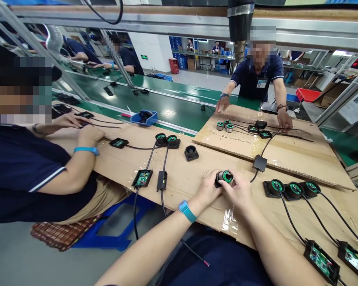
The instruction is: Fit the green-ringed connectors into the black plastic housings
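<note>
Head view: left hand (207,187) and right hand (238,190) meet on a small black round housing with a green circuit ring (224,177), fingers of both curled and pinching its sides. It sits just above the brown cardboard-covered bench (197,178). Three similar black housings with cables (292,188) lie to the right.
</note>
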Demonstrator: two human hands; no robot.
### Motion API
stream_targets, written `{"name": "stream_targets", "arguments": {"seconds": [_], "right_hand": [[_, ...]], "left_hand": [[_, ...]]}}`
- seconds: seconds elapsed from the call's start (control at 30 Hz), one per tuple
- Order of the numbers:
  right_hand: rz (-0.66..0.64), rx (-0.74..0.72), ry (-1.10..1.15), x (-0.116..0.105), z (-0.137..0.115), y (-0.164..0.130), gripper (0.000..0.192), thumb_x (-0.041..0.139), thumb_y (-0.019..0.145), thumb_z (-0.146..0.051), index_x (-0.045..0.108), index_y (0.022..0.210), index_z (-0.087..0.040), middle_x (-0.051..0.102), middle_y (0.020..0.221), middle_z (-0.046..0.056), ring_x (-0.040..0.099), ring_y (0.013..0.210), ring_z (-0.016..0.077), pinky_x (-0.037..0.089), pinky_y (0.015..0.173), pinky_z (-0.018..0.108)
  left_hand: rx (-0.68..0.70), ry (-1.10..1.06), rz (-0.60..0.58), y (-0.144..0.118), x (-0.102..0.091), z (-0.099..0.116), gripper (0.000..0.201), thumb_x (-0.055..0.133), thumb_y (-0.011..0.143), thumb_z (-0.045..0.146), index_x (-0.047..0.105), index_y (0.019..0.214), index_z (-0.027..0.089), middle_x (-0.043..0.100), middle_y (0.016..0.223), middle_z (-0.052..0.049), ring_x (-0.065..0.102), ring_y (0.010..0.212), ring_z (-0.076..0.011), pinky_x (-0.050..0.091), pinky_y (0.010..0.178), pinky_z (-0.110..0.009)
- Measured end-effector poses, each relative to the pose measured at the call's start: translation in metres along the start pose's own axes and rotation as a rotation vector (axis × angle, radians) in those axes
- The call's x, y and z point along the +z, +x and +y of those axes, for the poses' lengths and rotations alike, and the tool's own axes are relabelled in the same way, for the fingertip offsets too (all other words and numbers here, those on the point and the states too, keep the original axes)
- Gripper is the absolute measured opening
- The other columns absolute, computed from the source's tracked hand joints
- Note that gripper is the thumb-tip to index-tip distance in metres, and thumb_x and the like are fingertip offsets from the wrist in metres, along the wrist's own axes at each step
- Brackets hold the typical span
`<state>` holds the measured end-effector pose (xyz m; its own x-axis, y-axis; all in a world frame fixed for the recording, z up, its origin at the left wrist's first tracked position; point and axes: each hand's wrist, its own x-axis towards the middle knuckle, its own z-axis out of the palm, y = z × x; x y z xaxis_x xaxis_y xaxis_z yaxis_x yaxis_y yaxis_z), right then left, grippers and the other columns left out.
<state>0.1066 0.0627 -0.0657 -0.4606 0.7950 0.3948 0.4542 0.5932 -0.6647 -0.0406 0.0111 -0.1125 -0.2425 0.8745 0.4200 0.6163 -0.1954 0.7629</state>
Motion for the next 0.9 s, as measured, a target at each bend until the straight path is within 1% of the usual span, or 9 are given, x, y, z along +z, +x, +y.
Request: {"name": "stream_targets", "arguments": {"seconds": [0.07, 0.2, 0.37, 0.5, 0.57, 0.67, 0.77, 0.83, 0.9], "right_hand": [[-0.05, -0.006, -0.019, 0.002, -0.001, -0.001, 0.039, 0.071, 0.088, -0.034, 0.065, 0.124, -0.02, 0.068, 0.117, 0.01, 0.064, 0.108, 0.0261, 0.052, 0.099, 0.042], [-0.103, 0.042, -0.047, 0.001, -0.002, 0.0, 0.04, 0.075, 0.084, -0.031, 0.067, 0.122, -0.02, 0.065, 0.111, 0.009, 0.064, 0.102, 0.0256, 0.053, 0.097, 0.041], [-0.162, 0.011, -0.076, -0.003, -0.008, 0.002, 0.041, 0.067, 0.089, -0.029, 0.064, 0.128, -0.016, 0.063, 0.113, 0.011, 0.061, 0.105, 0.0256, 0.052, 0.098, 0.04], [-0.137, 0.137, -0.144, -0.002, -0.016, 0.002, 0.035, 0.073, 0.086, -0.033, 0.07, 0.117, -0.016, 0.063, 0.101, 0.009, 0.062, 0.096, 0.0246, 0.054, 0.092, 0.04], [-0.171, 0.134, -0.182, -0.001, -0.018, 0.001, 0.033, 0.075, 0.085, -0.031, 0.071, 0.113, -0.016, 0.061, 0.1, 0.009, 0.061, 0.094, 0.0252, 0.054, 0.089, 0.04], [-0.198, 0.053, -0.189, -0.002, -0.017, -0.001, 0.041, 0.076, 0.084, -0.034, 0.069, 0.12, -0.013, 0.06, 0.111, 0.013, 0.059, 0.104, 0.0288, 0.053, 0.094, 0.043], [-0.193, 0.013, -0.168, -0.004, -0.01, -0.003, 0.046, 0.069, 0.089, -0.036, 0.063, 0.129, -0.013, 0.057, 0.128, 0.016, 0.058, 0.115, 0.0303, 0.05, 0.103, 0.046], [-0.25, 0.005, -0.16, -0.003, -0.004, -0.002, 0.043, 0.065, 0.092, -0.032, 0.061, 0.131, -0.016, 0.058, 0.129, 0.015, 0.06, 0.116, 0.0281, 0.05, 0.103, 0.044], [-0.303, 0.005, -0.167, 0.001, 0.002, 0.001, 0.042, 0.063, 0.092, -0.031, 0.06, 0.132, -0.017, 0.062, 0.126, 0.013, 0.062, 0.114, 0.0267, 0.051, 0.103, 0.043]], "left_hand": [[0.035, -0.023, 0.001, 0.0, 0.0, 0.001, 0.044, 0.065, 0.08, 0.01, 0.056, 0.121, 0.021, 0.065, 0.117, -0.007, 0.06, 0.113, -0.0238, 0.05, 0.104, -0.044], [0.075, -0.035, 0.015, 0.0, 0.001, 0.001, 0.046, 0.062, 0.078, 0.006, 0.055, 0.121, 0.02, 0.064, 0.117, -0.008, 0.059, 0.113, -0.0231, 0.05, 0.104, -0.043], [0.092, -0.06, -0.005, -0.001, 0.001, -0.001, 0.046, 0.063, 0.081, 0.009, 0.054, 0.124, 0.019, 0.063, 0.118, -0.009, 0.059, 0.113, -0.0234, 0.052, 0.103, -0.044], [0.168, -0.034, 0.013, -0.001, 0.002, -0.002, 0.044, 0.06, 0.081, 0.006, 0.055, 0.124, 0.019, 0.064, 0.116, -0.01, 0.059, 0.111, -0.0237, 0.052, 0.102, -0.045], [0.192, -0.017, 0.044, -0.001, 0.002, -0.003, 0.042, 0.058, 0.083, 0.006, 0.055, 0.123, 0.019, 0.064, 0.115, -0.01, 0.059, 0.11, -0.0238, 0.053, 0.101, -0.046], [0.148, -0.025, 0.07, -0.002, 0.003, -0.005, 0.04, 0.064, 0.084, 0.012, 0.055, 0.123, 0.019, 0.065, 0.114, -0.01, 0.06, 0.109, -0.0242, 0.055, 0.099, -0.045], [0.056, -0.043, 0.071, -0.003, 0.003, -0.007, 0.046, 0.07, 0.079, 0.014, 0.056, 0.122, 0.02, 0.065, 0.115, -0.009, 0.062, 0.11, -0.0246, 0.054, 0.1, -0.046], [0.018, -0.064, 0.041, -0.003, 0.004, -0.009, 0.05, 0.067, 0.076, 0.008, 0.056, 0.123, 0.02, 0.065, 0.118, -0.009, 0.061, 0.113, -0.0241, 0.053, 0.104, -0.046], [-0.014, -0.092, -0.011, -0.003, 0.005, -0.011, 0.056, 0.061, 0.073, 0.002, 0.056, 0.126, 0.019, 0.064, 0.123, -0.009, 0.061, 0.117, -0.0238, 0.05, 0.108, -0.046]]}}
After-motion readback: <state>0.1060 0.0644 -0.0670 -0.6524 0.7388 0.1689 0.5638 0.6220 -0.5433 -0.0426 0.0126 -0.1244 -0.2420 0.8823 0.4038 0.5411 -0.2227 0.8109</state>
